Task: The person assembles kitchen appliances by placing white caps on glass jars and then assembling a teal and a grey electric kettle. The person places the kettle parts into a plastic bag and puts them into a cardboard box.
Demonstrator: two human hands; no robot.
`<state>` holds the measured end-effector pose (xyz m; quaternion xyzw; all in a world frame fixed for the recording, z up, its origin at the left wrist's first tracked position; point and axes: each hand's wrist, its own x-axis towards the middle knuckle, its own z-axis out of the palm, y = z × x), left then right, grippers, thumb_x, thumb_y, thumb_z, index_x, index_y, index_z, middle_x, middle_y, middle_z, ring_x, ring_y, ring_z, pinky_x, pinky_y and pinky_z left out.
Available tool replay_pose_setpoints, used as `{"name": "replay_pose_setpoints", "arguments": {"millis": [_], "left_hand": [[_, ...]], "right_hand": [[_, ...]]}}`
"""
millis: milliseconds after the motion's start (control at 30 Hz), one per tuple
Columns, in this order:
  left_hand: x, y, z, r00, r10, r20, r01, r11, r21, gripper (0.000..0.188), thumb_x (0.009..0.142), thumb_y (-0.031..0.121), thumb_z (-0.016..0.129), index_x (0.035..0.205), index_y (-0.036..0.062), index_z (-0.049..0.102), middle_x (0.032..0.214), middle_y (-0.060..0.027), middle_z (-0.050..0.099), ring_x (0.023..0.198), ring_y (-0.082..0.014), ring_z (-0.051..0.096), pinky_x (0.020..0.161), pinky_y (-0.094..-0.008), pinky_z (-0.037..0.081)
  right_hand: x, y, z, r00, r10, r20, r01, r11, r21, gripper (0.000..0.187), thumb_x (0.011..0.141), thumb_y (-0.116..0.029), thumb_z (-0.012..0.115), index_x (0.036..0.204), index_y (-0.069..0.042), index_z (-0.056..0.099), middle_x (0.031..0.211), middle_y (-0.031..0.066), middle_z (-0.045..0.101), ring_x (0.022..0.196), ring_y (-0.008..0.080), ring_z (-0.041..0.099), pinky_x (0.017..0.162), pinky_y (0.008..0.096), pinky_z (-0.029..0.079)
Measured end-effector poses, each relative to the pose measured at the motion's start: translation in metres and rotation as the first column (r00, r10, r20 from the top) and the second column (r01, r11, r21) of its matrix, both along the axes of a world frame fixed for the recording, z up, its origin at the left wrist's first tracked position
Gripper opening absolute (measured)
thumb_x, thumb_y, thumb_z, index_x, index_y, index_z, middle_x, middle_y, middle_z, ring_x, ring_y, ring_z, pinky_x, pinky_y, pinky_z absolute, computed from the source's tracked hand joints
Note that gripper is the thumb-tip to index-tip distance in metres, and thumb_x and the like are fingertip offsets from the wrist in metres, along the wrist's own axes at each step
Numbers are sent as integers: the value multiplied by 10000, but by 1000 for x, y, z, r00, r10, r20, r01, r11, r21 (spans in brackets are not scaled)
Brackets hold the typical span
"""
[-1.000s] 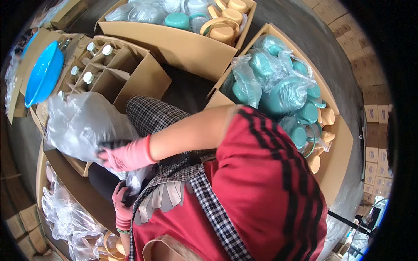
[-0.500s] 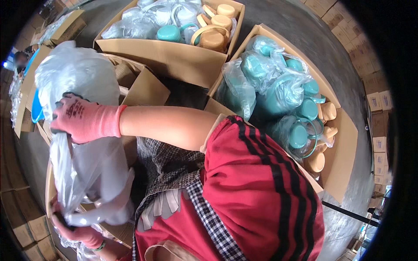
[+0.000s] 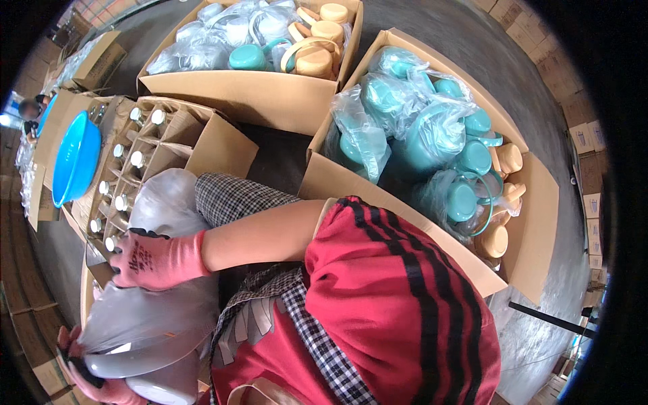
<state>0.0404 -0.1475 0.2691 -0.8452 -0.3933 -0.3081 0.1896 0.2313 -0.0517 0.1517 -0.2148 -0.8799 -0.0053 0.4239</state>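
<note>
A pale grey-white jug (image 3: 165,388) with a broad curved handle lies tilted low on the left, partly inside a clear plastic bag (image 3: 131,312). My right hand (image 3: 156,260), in a pink glove with dark fingertips, is closed on the gathered bag above the jug. Part of the bag puffs out beyond that hand. My left hand (image 3: 94,378), gloved alike, holds the jug from below at the left, its fingers curled beside the handle. The jug's far side is hidden by the bag and my right arm.
An open carton (image 3: 223,145) with cardboard dividers holds several capped bottles; a blue basin (image 3: 77,158) stands beside it. Another carton (image 3: 243,91) contains bagged jugs. At right, a large carton (image 3: 533,229) holds teal and tan jugs. Stacked boxes (image 3: 587,162) line the far right.
My right hand has moved down and nearer me, drawing the bag along. The left hand and jug are lower. The bottles and blue basin now show more fully.
</note>
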Motion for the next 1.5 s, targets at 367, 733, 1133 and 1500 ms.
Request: {"name": "replay_pose_setpoints", "arguments": {"millis": [367, 733, 1133, 1500], "left_hand": [[47, 70, 36, 777, -251, 577, 279, 959, 42, 296, 823, 181, 474, 1023, -31, 527, 997, -147, 572, 906, -239, 550, 790, -367, 441], [246, 177, -22, 403, -641, 654, 882, 464, -89, 286, 800, 177, 515, 1031, 12, 551, 983, -101, 587, 865, -147, 567, 774, -274, 450], [374, 92, -103, 677, -572, 464, 715, 361, -598, 490, 715, 349, 644, 1025, -12, 530, 916, -177, 590, 859, -271, 577, 761, -332, 450], [367, 48, -198, 505, -826, 251, 577, 107, -810, 470, 752, 281, 581, 1130, 32, 452, 1111, -199, 475, 1023, -342, 469, 881, -374, 375]], "right_hand": [[138, -21, 125, 907, -382, -179, 420, 769, 483, 143, 680, -126, 491, 715, -11, 569, 627, 129, 579, 615, 274, 586, 563, 377, 448], [333, -72, 95, 675, -738, 1, 728, 665, -163, 256, 702, -60, 528, 950, 1, 552, 847, 114, 589, 787, 191, 560, 732, 275, 438], [453, -135, -98, -78, -791, -606, -606, 521, -602, 282, 875, -161, 436, 1107, -19, 511, 1065, 89, 557, 955, 194, 537, 893, 300, 406], [315, -172, -56, 432, -754, 495, 832, 122, -541, 439, 771, -318, 572, 1075, -6, 518, 1148, 192, 475, 1072, 321, 452, 915, 375, 347]]}}
